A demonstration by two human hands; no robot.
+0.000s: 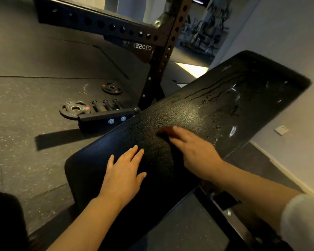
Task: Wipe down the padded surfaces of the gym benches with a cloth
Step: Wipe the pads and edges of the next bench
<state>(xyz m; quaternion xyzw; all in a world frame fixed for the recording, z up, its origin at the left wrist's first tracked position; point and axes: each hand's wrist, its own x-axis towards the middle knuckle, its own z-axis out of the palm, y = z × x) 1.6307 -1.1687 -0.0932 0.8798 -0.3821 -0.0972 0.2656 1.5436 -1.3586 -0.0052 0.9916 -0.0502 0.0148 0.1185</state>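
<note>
Gym floor behind black bench pad; left hand flat, released; right hand blurred, grip unclear.

The far stretch of the bench pad lay open, while the rack upright and weight plates crowded the floor to its left.

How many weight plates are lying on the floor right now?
2. One weight plate lies by the end of the rack's base bar; the other plate lies farther back, left of the rack upright. The bench pad may hide more.
</note>
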